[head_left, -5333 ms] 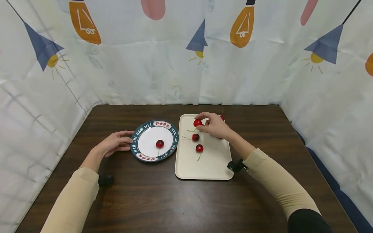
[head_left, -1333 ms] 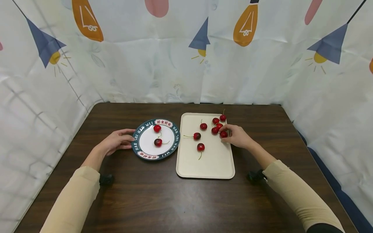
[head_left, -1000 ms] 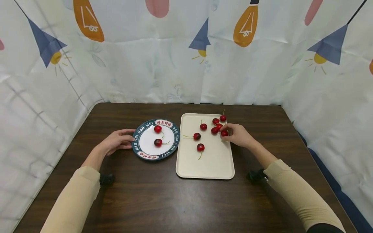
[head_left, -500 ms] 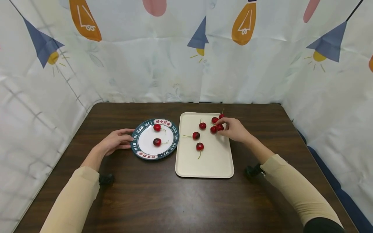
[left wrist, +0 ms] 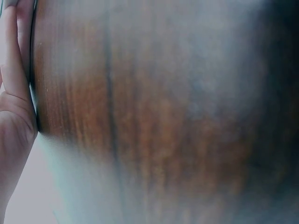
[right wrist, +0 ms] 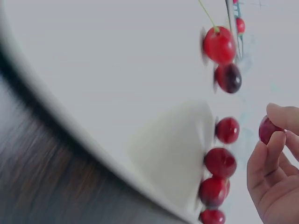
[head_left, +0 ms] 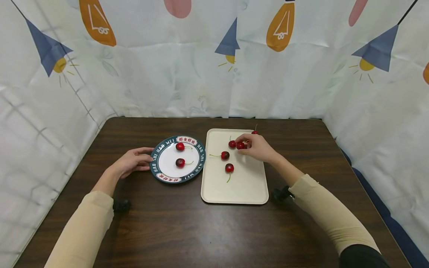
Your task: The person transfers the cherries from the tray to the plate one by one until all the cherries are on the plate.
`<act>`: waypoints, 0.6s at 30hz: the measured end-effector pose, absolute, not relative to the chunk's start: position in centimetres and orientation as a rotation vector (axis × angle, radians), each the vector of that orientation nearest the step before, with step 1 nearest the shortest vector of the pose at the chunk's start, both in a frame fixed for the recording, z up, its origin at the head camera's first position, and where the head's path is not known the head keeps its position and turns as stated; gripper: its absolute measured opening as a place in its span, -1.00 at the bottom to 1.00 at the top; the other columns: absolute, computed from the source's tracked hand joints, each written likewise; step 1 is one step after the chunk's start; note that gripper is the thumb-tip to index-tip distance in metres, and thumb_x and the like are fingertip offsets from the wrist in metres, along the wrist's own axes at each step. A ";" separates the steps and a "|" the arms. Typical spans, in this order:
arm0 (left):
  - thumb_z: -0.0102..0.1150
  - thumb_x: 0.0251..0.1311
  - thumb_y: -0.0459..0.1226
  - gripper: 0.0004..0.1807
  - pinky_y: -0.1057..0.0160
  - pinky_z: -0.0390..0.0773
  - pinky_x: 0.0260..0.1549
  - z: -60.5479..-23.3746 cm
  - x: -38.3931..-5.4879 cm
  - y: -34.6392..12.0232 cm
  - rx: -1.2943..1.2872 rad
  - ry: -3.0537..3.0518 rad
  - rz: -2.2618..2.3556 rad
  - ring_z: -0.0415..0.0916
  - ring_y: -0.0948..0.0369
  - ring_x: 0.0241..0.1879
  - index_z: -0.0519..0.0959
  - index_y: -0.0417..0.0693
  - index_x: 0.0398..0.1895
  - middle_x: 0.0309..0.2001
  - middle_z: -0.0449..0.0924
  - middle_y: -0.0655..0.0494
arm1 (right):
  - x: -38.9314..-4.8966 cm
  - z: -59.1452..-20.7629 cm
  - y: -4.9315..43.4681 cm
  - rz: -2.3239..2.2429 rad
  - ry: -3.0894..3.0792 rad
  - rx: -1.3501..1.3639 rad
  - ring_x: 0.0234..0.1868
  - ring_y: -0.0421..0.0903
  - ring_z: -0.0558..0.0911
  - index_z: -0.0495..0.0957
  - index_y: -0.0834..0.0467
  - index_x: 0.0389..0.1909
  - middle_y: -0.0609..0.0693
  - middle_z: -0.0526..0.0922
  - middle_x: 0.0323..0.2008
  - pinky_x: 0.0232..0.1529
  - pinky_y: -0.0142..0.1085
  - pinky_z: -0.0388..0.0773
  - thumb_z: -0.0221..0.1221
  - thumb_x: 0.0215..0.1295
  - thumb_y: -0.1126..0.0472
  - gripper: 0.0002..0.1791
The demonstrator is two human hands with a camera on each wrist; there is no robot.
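My right hand point(head_left: 257, 148) is over the cream tray point(head_left: 234, 191), pinching a dark red cherry point(right wrist: 266, 129) between thumb and fingertips. In the right wrist view that cherry is off the tray surface. Several other cherries lie on the tray, among them a two-tone cherry point(head_left: 225, 155) with its stem pointing left and a cherry point(head_left: 229, 168) nearer the front. My hand partly hides those at the right. Two cherries with stems lie on the round plate point(head_left: 169, 178), which has a blue lettered rim. My left hand point(head_left: 133, 163) touches the plate's left rim with fairly straight fingers.
Plate and tray stand side by side on a dark wooden table point(head_left: 167, 227), almost touching. A cherry point(head_left: 254, 132) sits at the tray's far right corner. Behind the table hangs a patterned white curtain point(head_left: 187, 82).
A second cherry has come onto the plate since the earliest frame. Lately my right hand has moved left from the tray's right edge with a cherry pinched. My left hand stays at the plate.
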State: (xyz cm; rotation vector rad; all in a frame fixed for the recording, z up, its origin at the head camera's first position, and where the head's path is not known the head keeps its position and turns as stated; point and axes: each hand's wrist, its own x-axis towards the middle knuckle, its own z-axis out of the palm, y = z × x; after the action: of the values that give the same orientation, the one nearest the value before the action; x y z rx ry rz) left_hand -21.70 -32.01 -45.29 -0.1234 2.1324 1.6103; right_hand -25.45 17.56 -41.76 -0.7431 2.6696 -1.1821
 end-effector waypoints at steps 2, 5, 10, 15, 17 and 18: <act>0.21 0.45 -0.22 -0.25 0.20 0.69 -0.04 -45.3 -21.7 -32.0 -0.122 2.134 1.608 0.60 0.16 -0.15 0.14 -0.18 0.60 0.15 0.43 -0.13 | -25.5 -41.7 16.9 -1.208 2.647 -0.767 -0.53 -0.06 0.41 0.68 0.19 0.06 0.01 0.70 -0.10 -0.44 -0.24 0.41 0.43 0.23 0.29 -0.63; 0.20 0.46 -0.22 -0.25 0.20 0.69 -0.03 -45.4 -21.8 -32.1 -0.124 2.137 1.605 0.61 0.15 -0.14 0.14 -0.17 0.60 0.17 0.41 -0.15 | -25.5 -41.6 15.9 -1.249 2.601 -0.773 -0.57 -0.08 0.39 0.67 0.20 0.07 -0.02 0.69 -0.06 -0.49 -0.26 0.38 0.43 0.23 0.30 -0.62; 0.21 0.45 -0.21 -0.26 0.20 0.69 -0.04 -45.4 -21.7 -32.2 -0.140 2.149 1.603 0.61 0.15 -0.13 0.16 -0.16 0.60 0.20 0.40 -0.17 | -25.5 -41.5 14.1 -1.254 2.553 -0.770 -0.54 -0.06 0.41 0.65 0.22 0.12 -0.01 0.67 -0.12 -0.50 -0.27 0.39 0.40 0.26 0.28 -0.60; 0.22 0.45 -0.20 -0.25 0.20 0.69 -0.03 -45.2 -21.6 -32.0 -0.129 2.152 1.604 0.61 0.14 -0.12 0.16 -0.17 0.60 0.24 0.37 -0.22 | -25.4 -41.5 12.3 -1.194 2.571 -0.783 -0.46 -0.04 0.45 0.66 0.16 0.12 0.00 0.64 -0.25 -0.48 -0.28 0.41 0.41 0.26 0.25 -0.60; 0.22 0.44 -0.20 -0.24 0.20 0.69 -0.03 -45.1 -21.5 -31.9 -0.129 2.149 1.605 0.61 0.13 -0.12 0.16 -0.17 0.60 0.24 0.36 -0.24 | -25.4 -41.6 11.6 -1.188 2.555 -0.792 -0.49 -0.03 0.45 0.66 0.16 0.12 -0.01 0.65 -0.23 -0.49 -0.28 0.41 0.42 0.25 0.24 -0.59; 0.23 0.44 -0.20 -0.24 0.21 0.69 -0.03 -45.1 -21.4 -31.9 -0.130 2.148 1.607 0.61 0.13 -0.12 0.16 -0.16 0.60 0.24 0.36 -0.24 | -25.3 -41.6 11.2 -1.188 2.543 -0.795 -0.51 -0.02 0.46 0.66 0.16 0.12 -0.01 0.65 -0.21 -0.50 -0.28 0.41 0.43 0.25 0.23 -0.59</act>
State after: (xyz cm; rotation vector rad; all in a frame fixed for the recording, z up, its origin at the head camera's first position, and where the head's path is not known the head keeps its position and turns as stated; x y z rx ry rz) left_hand -21.44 -31.87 -45.12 -0.1305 2.1476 1.6071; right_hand -25.32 11.25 -41.60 -0.7952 2.5435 -1.1881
